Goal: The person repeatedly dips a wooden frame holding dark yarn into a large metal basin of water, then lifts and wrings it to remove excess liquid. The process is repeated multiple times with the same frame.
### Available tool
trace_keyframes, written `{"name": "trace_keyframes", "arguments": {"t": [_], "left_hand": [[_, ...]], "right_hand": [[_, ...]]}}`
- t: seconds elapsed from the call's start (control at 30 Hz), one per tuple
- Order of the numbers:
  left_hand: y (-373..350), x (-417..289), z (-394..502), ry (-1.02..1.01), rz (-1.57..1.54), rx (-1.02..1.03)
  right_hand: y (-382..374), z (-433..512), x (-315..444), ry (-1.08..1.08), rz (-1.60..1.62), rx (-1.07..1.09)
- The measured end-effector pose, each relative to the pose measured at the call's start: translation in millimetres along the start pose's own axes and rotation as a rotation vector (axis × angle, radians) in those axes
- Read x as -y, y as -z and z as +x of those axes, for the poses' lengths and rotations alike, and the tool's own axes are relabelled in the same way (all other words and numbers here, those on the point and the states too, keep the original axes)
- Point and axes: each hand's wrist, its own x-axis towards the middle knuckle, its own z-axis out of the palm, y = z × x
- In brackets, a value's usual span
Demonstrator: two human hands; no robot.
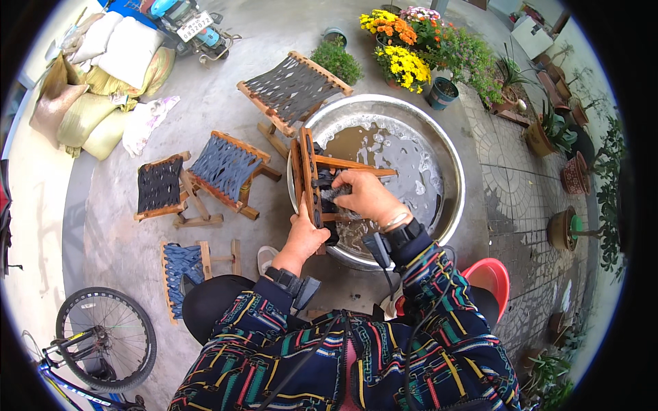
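Observation:
A wooden folding stool with dark woven straps is held on its side over the left part of a large round metal basin. My left hand grips the near end of its wooden rail. My right hand pinches a grey mesh-like scrubber against the dark straps. Cloudy, sudsy water lies in the basin, and one stool leg reaches out over it. The underside of the straps is partly hidden by my right hand.
Strap-woven stools stand to the left: a grey one, a blue one, a black one and another blue one. A red plastic basin is by my right knee. Potted flowers stand beyond; a bicycle wheel is lower left.

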Motion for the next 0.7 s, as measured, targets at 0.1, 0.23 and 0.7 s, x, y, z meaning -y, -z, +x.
{"name": "trace_keyframes", "arguments": {"t": [0.1,0.23,0.7], "left_hand": [[1,1,1,-0.037,0.011,0.010],[1,1,1,-0.098,0.020,-0.012],[1,0,2,-0.043,0.055,0.010]], "right_hand": [[-27,29,26,0.155,-0.132,-0.251],[-46,27,29,0.083,-0.237,-0.238],[-54,19,34,0.156,-0.291,-0.185]]}}
